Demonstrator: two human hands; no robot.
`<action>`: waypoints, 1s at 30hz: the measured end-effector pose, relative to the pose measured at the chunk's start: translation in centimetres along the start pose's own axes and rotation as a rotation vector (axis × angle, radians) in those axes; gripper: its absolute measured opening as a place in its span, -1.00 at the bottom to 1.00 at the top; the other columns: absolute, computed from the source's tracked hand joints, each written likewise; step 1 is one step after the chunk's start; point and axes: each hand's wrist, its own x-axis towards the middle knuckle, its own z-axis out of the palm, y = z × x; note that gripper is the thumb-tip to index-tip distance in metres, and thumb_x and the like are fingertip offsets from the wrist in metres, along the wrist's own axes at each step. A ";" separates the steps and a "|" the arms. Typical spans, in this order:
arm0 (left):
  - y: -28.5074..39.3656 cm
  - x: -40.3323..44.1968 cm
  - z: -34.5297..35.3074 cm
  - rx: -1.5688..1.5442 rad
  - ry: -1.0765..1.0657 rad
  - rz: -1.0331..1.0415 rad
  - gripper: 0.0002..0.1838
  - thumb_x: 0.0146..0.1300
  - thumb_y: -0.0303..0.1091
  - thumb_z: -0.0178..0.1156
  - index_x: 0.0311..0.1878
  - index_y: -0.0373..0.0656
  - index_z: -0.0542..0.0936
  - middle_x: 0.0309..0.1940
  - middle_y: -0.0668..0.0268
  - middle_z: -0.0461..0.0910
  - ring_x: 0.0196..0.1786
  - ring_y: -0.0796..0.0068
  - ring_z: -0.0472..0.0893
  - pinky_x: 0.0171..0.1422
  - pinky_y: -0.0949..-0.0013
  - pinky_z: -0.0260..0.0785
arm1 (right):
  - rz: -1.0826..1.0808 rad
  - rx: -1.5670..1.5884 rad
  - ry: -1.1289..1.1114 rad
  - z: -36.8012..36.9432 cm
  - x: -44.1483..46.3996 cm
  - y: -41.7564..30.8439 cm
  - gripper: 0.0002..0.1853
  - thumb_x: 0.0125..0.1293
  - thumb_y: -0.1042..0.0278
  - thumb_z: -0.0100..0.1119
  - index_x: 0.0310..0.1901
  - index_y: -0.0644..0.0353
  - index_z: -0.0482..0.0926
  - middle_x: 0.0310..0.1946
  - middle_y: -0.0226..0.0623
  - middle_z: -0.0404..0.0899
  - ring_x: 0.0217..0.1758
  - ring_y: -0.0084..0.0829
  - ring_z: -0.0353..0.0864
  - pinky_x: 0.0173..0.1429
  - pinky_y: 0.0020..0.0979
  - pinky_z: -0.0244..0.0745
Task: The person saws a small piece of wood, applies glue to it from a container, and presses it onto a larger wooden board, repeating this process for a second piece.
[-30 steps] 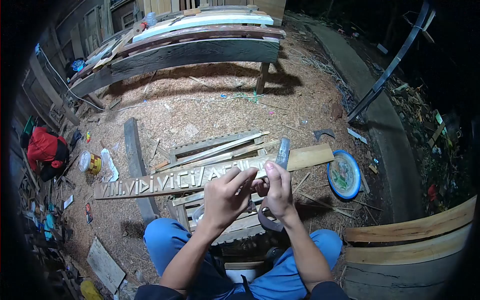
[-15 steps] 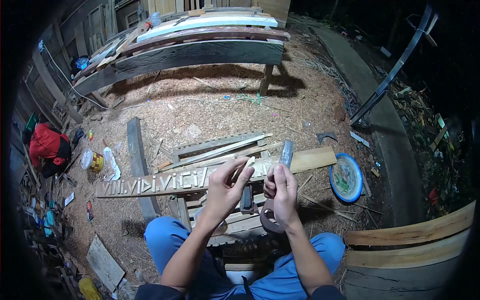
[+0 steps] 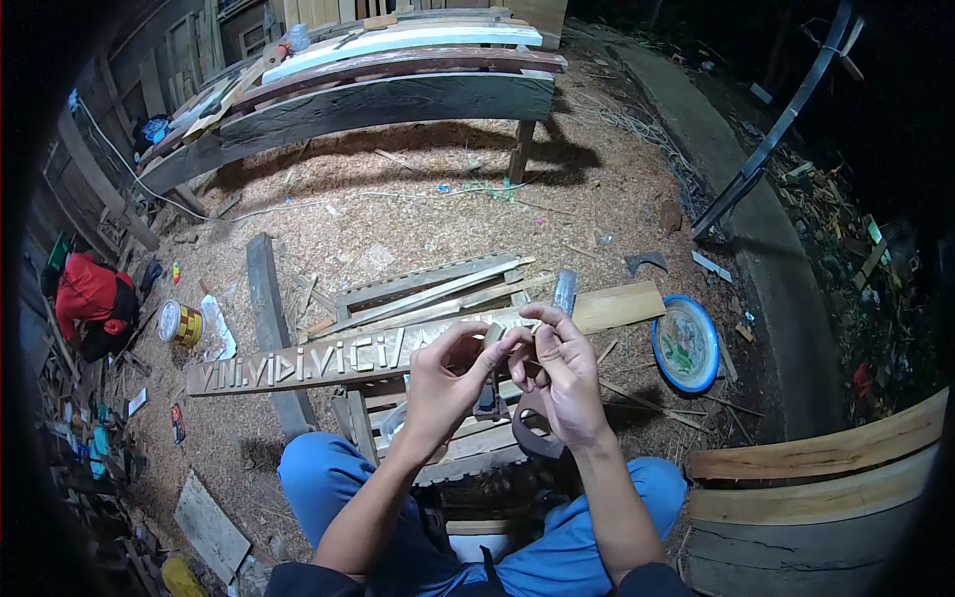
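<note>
A small pale piece of wood (image 3: pixel 494 334) is pinched between the thumb and fingers of my left hand (image 3: pixel 443 383). Close beside it, my right hand (image 3: pixel 569 383) has its fingertips curled together, nearly meeting the left fingers; what they hold is hidden. Behind the right hand a grey metal strip (image 3: pixel 565 289) sticks up past the long wooden board (image 3: pixel 619 306); whether the hand touches it I cannot tell. Raised wooden letters (image 3: pixel 295 368) run along the board's left part, and my hands cover some of them. Below the right hand is a brown curved band (image 3: pixel 529 435).
Slatted wood pieces (image 3: pixel 438 298) lie under and behind the board. To the right sits a blue-rimmed basin (image 3: pixel 686 343). A workbench (image 3: pixel 348 124) stands ahead, a bucket (image 3: pixel 180 323) at left near a person in red (image 3: pixel 95 298). Planks (image 3: pixel 816 458) lie lower right.
My right hand's fingers have lifted and bent inward to my left hand. The wood piece has turned in the left fingers. The view has shifted slightly.
</note>
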 end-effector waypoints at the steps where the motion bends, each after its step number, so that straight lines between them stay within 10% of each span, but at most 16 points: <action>1: 0.0 0.0 0.1 -0.002 0.002 0.006 -0.78 0.37 -0.39 0.35 -0.03 -0.32 0.65 -0.43 0.34 0.72 -0.36 0.72 0.61 -0.27 0.55 0.42 | -0.013 -0.016 -0.022 -0.2 -0.1 0.0 -0.71 0.64 0.17 -0.03 0.14 0.21 0.45 -0.20 -0.27 0.68 -0.41 -0.66 0.50 -0.37 -0.62 0.31; 11: -4.5 0.1 0.2 0.213 -0.024 -0.023 -0.73 0.36 -0.27 0.39 -0.22 -0.33 0.65 -0.50 0.21 0.72 -0.47 0.65 0.61 -0.35 0.46 0.44 | -0.157 -0.206 0.098 -3.0 0.0 0.7 -0.74 0.48 0.19 0.26 -0.04 0.21 0.54 -0.26 -0.23 0.74 -0.43 -0.68 0.55 -0.40 -0.68 0.33; 20: -6.6 -1.1 0.5 0.567 -0.180 -0.114 -0.65 0.35 -0.06 0.32 -0.18 -0.21 0.68 -0.54 0.13 0.68 -0.48 0.09 0.68 -0.34 0.19 0.47 | -0.166 -0.568 0.220 -5.6 0.1 3.6 -0.79 0.50 0.32 0.24 -0.02 0.27 0.71 -0.32 -0.50 0.57 -0.36 -0.78 0.38 -0.34 -0.65 0.29; 23: -7.0 -1.0 0.6 0.554 -0.134 -0.061 -0.68 0.36 -0.17 0.36 -0.22 -0.29 0.60 -0.64 0.14 0.53 -0.62 0.41 0.43 -0.46 0.26 0.25 | -0.130 -0.515 0.253 -5.5 0.1 4.0 -0.79 0.47 0.36 0.27 0.00 0.30 0.70 -0.29 -0.47 0.60 -0.35 -0.75 0.42 -0.29 -0.63 0.35; 28: -8.9 -0.9 0.2 0.583 -0.123 -0.062 -0.61 0.46 -0.26 0.23 0.27 -0.14 0.50 -0.48 0.19 0.71 -0.44 0.37 0.68 -0.26 0.31 0.47 | -0.111 -0.460 0.311 -5.3 -0.2 3.6 -0.77 0.46 0.41 0.27 0.00 0.41 0.68 -0.07 -0.27 0.71 -0.06 -0.60 0.61 0.03 -0.53 0.53; 30: -8.9 -0.6 0.1 0.514 -0.112 -0.092 -0.62 0.49 -0.21 0.15 0.29 -0.07 0.48 -0.46 0.08 0.69 -0.41 0.03 0.70 -0.26 0.06 0.47 | -0.087 -0.532 0.307 -5.5 -0.3 3.5 -0.79 0.45 0.42 0.27 -0.02 0.39 0.69 -0.15 -0.29 0.73 -0.10 -0.61 0.61 0.01 -0.53 0.53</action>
